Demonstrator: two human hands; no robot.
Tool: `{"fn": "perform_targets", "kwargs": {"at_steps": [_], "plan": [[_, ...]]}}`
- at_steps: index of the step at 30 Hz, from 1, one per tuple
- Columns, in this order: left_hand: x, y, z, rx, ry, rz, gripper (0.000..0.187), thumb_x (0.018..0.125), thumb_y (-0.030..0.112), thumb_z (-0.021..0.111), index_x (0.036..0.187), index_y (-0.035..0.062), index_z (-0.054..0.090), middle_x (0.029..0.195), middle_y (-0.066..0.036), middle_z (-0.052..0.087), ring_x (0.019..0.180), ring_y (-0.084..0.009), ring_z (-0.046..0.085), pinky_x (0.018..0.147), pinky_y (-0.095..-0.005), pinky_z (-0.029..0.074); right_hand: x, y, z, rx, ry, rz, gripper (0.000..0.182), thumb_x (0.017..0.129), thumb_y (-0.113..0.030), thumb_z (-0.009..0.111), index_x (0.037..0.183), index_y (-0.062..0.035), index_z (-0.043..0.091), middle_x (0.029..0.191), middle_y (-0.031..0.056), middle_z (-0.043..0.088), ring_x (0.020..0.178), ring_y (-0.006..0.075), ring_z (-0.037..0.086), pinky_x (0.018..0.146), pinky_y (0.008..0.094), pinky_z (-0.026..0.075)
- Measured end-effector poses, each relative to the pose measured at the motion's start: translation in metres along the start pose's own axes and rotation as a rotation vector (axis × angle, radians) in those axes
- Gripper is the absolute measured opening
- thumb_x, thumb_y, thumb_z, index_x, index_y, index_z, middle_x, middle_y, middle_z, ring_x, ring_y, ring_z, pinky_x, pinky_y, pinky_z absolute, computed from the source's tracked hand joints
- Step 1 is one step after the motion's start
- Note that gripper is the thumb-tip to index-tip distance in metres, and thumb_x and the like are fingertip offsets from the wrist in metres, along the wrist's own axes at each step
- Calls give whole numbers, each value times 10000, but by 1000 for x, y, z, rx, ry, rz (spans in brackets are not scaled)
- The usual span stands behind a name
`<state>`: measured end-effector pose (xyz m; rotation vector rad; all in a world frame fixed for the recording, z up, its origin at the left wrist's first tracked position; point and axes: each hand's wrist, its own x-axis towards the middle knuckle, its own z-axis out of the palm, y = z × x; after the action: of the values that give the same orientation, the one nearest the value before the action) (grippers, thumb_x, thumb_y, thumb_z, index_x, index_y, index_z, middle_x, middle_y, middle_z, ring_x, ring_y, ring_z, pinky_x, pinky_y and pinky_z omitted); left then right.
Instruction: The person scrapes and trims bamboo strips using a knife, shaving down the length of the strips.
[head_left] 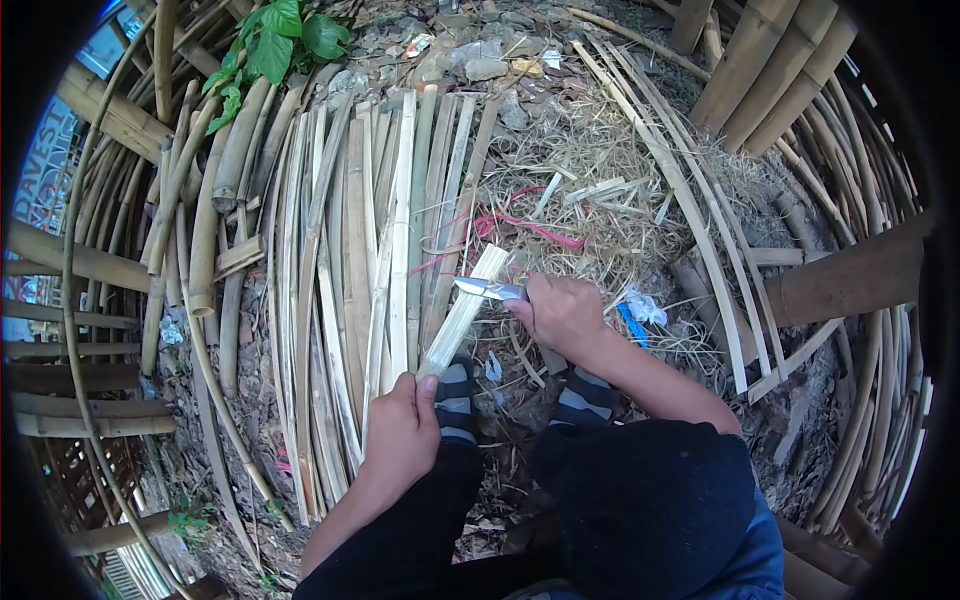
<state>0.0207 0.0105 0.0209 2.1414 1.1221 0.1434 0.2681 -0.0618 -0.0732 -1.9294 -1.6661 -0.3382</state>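
Note:
My left hand (pixel 404 422) is closed round the lower end of a short, pale split bamboo piece (pixel 462 318), which slants up to the right. In my right hand (pixel 563 315) is a knife (pixel 488 289), held by its handle, with the blade pointing left and lying across the upper part of the bamboo piece. Beneath and left of the piece, long bamboo strips (pixel 355 220) lie side by side on the ground. My striped footwear (pixel 456 400) shows just below the piece.
Shavings (pixel 600 140) and pink string (pixel 545 232) cover the ground ahead. Long thin strips (pixel 690 200) lie to the right. Thick bamboo poles (pixel 850 275) stand or lean on both sides. A leafy plant (pixel 272 45) is at the top left, and a blue scrap (pixel 632 325) lies near my right wrist.

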Motion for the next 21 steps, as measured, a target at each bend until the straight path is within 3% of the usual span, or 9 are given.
{"fn": "perform_targets", "kwargs": {"at_steps": [4, 6, 7, 11, 14, 16, 17, 19, 21], "plan": [[0, -2, 1, -25, -6, -28, 366, 1040, 201, 512, 764, -39, 527, 551, -246, 533, 510, -447, 561, 501, -508, 405, -2, 18, 12, -40, 30, -28, 451, 974, -449, 581, 801, -33, 596, 576, 109, 588, 474, 261, 623, 418, 372, 486], [-7, -6, -1, -50, -22, -53, 403, 1051, 243, 496, 771, -45, 528, 569, -221, 540, 502, -371, 548, 510, -472, 403, 9, 27, 1, -71, -237, 417, 494, 1017, -445, 508, 810, -9, 613, 606, 185, 631, 542, 341, 660, 475, 449, 509], [-11, -9, -2, -77, -39, -76, 444, 1062, 285, 480, 778, -52, 530, 587, -196, 547, 494, -295, 534, 519, -437, 402, 12, 49, 0, -73, -198, 504, 510, 1033, -443, 471, 815, -6, 619, 618, 209, 637, 569, 378, 660, 510, 483, 507], [-11, -18, -4, -50, -82, -162, 452, 1064, 301, 476, 793, -56, 537, 624, -191, 576, 530, -288, 558, 546, -433, 421, 8, 85, -10, -57, -25, 686, 555, 1056, -459, 395, 831, -9, 631, 615, 214, 632, 582, 436, 639, 570, 530, 491], [-5, -15, 4, -59, -25, -143, 451, 1066, 301, 469, 795, -52, 539, 607, -158, 557, 521, -248, 536, 543, -409, 421, 19, 40, -36, 82, -3, 599, 477, 1043, -407, 460, 842, -9, 629, 585, 198, 604, 562, 418, 624, 539, 499, 480], [-3, -14, 5, -59, 54, -41, 372, 1044, 216, 510, 783, -47, 542, 563, -240, 533, 498, -404, 551, 507, -466, 405, 14, 3, -35, 231, -29, 389, 428, 1011, -386, 536, 819, -10, 610, 570, 172, 586, 542, 367, 625, 505, 454, 476], [-4, -14, 5, -54, 54, -41, 372, 1044, 216, 510, 783, -47, 542, 563, -240, 533, 498, -404, 551, 507, -466, 405, 8, -13, -32, 259, -37, 238, 409, 988, -381, 580, 797, -19, 595, 565, 152, 580, 526, 336, 623, 489, 427, 475], [-4, -14, 5, -167, -40, -106, 392, 1052, 249, 512, 793, -41, 558, 552, -172, 530, 476, -293, 526, 505, -415, 399, 3, -39, -26, 319, 23, -48, 410, 947, -407, 628, 762, -48, 555, 574, 114, 582, 485, 291, 604, 452, 396, 465], [-6, -20, 7, -292, -128, -186, 405, 1057, 268, 510, 794, -35, 563, 560, -126, 523, 490, -229, 508, 508, -385, 394, 0, -40, -16, 280, 12, -72, 411, 938, -415, 635, 752, -61, 540, 580, 104, 583, 483, 285, 603, 450, 396, 468]]}}
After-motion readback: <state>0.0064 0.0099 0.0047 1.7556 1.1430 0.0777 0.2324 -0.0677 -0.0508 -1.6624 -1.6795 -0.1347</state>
